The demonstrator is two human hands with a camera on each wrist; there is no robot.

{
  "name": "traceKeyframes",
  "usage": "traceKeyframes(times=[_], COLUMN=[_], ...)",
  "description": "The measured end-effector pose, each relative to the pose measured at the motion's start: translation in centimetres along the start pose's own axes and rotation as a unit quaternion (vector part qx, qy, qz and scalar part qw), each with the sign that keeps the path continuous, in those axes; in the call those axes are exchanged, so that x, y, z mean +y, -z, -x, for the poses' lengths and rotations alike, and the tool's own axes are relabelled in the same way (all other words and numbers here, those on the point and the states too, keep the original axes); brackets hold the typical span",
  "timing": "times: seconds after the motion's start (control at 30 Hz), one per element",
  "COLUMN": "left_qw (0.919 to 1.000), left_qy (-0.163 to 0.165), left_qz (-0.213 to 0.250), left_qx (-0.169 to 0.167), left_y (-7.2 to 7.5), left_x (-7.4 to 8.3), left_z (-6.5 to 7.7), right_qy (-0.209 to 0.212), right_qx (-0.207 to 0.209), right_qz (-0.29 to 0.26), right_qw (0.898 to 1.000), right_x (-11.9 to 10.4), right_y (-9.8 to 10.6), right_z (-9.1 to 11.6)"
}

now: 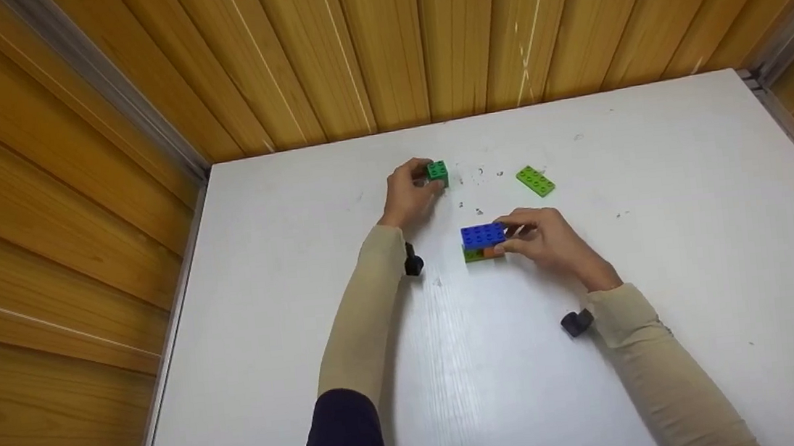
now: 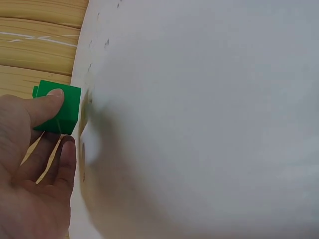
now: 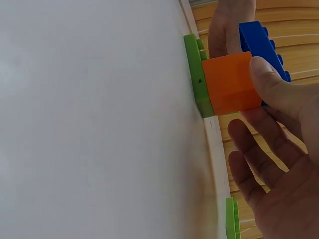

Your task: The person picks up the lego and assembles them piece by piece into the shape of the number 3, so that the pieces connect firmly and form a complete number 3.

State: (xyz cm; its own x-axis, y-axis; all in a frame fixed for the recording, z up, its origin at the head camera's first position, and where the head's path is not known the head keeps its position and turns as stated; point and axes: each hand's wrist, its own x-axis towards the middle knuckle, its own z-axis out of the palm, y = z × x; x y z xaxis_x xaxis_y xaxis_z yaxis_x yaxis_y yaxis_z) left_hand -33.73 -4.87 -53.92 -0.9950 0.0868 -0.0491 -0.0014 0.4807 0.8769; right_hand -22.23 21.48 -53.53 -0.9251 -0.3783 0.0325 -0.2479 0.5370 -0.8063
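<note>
My left hand (image 1: 409,194) pinches a dark green toy building brick (image 1: 438,172) near the table's far edge. In the left wrist view the thumb lies across one face of this green brick (image 2: 64,110). Closer in and to the right, my right hand (image 1: 552,241) grips a stack of toy bricks at its right end. A blue brick (image 1: 483,235) tops the stack, above an orange brick (image 3: 230,83) on a light green base brick (image 3: 198,79). The right thumb presses where orange and blue meet. Whether the blue brick is fully seated, I cannot tell.
Another light green flat brick (image 1: 535,181) lies studs up on the white table (image 1: 273,300), beyond the right hand. Wood-patterned walls (image 1: 395,48) stand behind the table and at both sides. Small dark marks dot the tabletop between the hands.
</note>
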Motion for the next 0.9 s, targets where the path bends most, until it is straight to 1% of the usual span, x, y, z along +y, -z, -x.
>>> traceKeyframes(times=[0.1,0.2,0.33,0.5,0.7,0.77,0.9], left_qw=[0.9999,0.9995,0.9987,0.9977,0.9966,0.9958,0.992], left_qy=[-0.009,-0.01,-0.02,-0.046,-0.069,-0.079,-0.109], left_qz=[0.012,0.029,0.048,0.05,0.043,0.046,0.064], left_qx=[0.001,0.002,0.003,0.002,-0.007,-0.005,0.006], left_y=[0.3,0.6,1.3,1.9,2.2,2.3,2.3], left_x=[0.0,0.4,0.8,1.3,1.7,1.8,1.8], left_z=[0.3,0.9,1.7,3.0,4.3,4.7,5.6], right_qy=[-0.008,-0.008,-0.002,-0.001,-0.008,-0.009,-0.007], right_qx=[0.006,0.011,0.013,0.011,0.01,0.011,0.013], right_qz=[-0.012,-0.022,-0.016,-0.015,-0.007,-0.004,-0.007], right_qw=[1.0,1.0,1.0,1.0,1.0,1.0,1.0], right_x=[0.1,0.3,0.4,0.4,0.3,0.2,0.2], right_y=[-0.1,-0.3,-0.4,-0.5,-0.4,-0.4,-0.6], right_z=[0.1,0.2,0.1,0.1,0.2,0.2,0.2])
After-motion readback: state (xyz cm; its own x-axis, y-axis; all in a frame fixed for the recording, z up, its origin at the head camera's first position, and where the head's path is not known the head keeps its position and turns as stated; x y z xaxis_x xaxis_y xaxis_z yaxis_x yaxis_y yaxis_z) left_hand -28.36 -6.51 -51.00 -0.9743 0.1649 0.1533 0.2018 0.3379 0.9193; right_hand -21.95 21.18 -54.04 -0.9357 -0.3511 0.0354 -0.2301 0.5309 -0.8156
